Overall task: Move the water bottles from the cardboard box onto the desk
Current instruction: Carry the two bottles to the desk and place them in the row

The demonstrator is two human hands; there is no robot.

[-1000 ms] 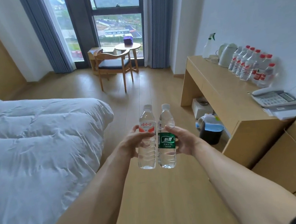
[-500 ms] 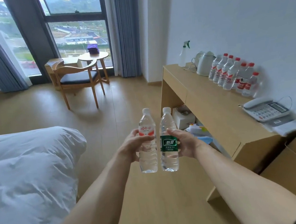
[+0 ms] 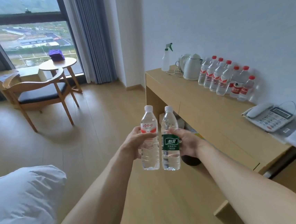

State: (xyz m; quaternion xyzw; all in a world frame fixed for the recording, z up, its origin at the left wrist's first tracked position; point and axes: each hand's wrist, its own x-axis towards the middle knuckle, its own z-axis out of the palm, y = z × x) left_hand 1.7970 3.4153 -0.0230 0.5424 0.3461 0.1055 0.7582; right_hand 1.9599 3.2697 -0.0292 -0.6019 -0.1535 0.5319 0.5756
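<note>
I look into a bedroom with a wood floor, a wooden bench along the right wall. A cluster of red-capped bottles already stands at its back, so part of the job looks done. My left hand grips a red-label bottle and my right hand a green-label bottle, both upright, side by side, short of the bench. The box is out of view, so I cannot tell how many remain. A kettle, a spray bottle and a phone also sit on the bench; the front strip looks free.
</note>
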